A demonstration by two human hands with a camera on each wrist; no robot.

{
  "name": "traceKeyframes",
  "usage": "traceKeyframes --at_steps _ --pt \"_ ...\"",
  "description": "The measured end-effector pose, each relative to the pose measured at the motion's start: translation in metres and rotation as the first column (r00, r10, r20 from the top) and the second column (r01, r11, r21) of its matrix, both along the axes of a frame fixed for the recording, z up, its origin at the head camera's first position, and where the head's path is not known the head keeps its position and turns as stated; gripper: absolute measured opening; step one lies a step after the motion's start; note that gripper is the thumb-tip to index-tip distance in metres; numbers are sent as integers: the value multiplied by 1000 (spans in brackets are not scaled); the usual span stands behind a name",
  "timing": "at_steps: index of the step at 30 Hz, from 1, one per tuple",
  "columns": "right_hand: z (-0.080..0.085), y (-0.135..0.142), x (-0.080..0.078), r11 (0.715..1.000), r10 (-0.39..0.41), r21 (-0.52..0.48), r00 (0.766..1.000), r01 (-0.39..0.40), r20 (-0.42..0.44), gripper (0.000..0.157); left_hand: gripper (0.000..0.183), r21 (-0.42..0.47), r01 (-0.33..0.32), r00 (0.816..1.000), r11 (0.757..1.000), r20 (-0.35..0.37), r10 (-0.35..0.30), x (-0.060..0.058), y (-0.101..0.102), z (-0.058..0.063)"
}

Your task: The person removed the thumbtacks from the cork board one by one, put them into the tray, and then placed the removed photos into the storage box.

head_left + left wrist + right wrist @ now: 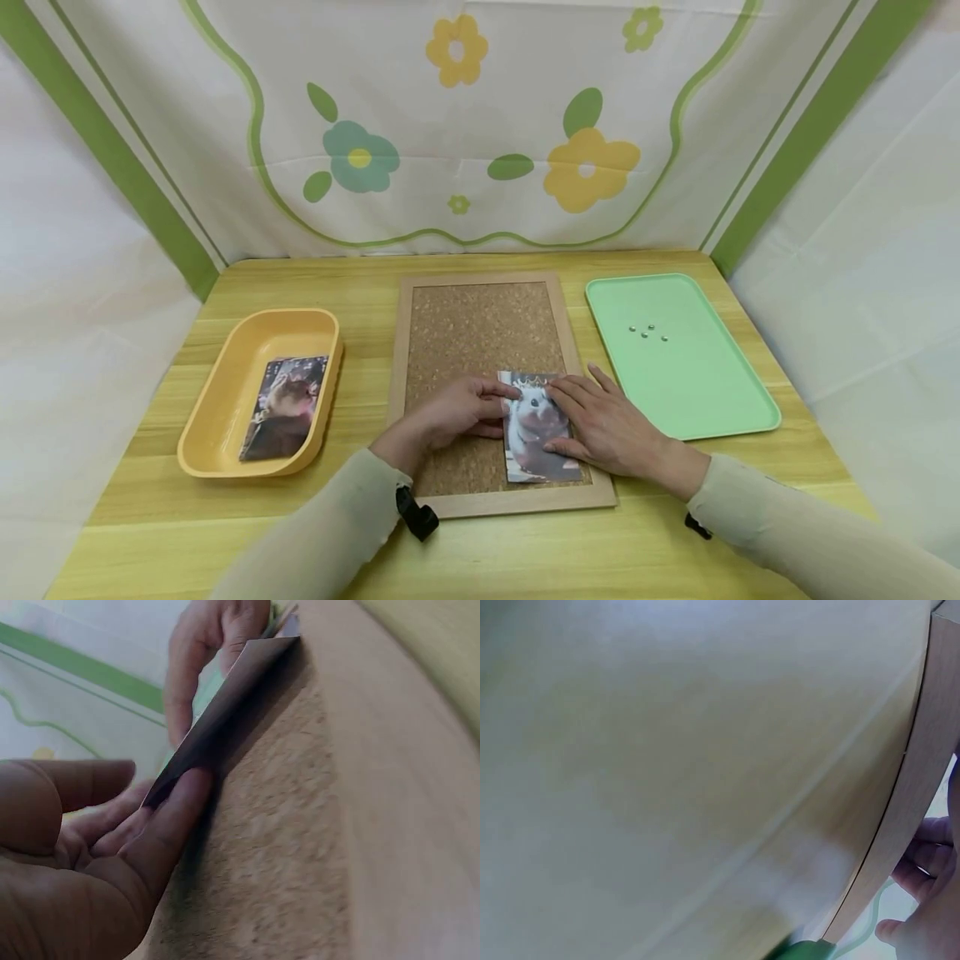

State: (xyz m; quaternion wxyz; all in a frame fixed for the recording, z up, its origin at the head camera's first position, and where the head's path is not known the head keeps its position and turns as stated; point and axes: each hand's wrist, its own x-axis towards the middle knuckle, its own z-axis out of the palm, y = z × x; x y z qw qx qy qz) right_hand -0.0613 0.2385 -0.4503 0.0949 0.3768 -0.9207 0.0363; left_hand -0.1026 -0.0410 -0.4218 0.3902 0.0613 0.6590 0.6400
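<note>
A picture card [536,433] with a white, furry animal wearing a crown lies over the lower right part of a cork board [480,333] with a pale wooden frame. My left hand [457,408] pinches the card at its left edge. In the left wrist view, the card [232,697] slants above the cork, with fingers of my left hand [105,862] on both of its faces. My right hand [611,421] lies over the card's right side, fingers extended across its upper right and the thumb lower down.
A yellow-orange bin [217,392] on the left holds printed cards [288,404]. To the right of the board, a mint green tray [697,383] carries several small silver pieces [645,335]. A white cloth with printed flowers [465,208] hangs behind the wooden table [360,550].
</note>
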Motion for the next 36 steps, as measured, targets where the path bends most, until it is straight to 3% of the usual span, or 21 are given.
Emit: traceKeyframes --at_steps 10,14,19,28,36 --pt "0 1 1 1000 6 0 1000 -6 -1 81 40 -112 -90 989 990 -130 75 -7 -2 -5" --pt "0 1 1 1000 2 -3 1000 -2 3 82 37 -133 -100 981 986 -179 75 -11 -6 -5" --pt "-1 2 2 1000 -7 0 1000 7 9 83 35 -133 -152 970 979 -212 122 -20 -15 -4" --pt "1 5 2 999 -16 29 999 14 42 85 35 -145 -212 965 966 -184 185 -35 -32 -5" --pt "0 6 1 998 -30 53 997 26 74 87 35 -66 -254 966 965 -62 250 -44 -44 -11"
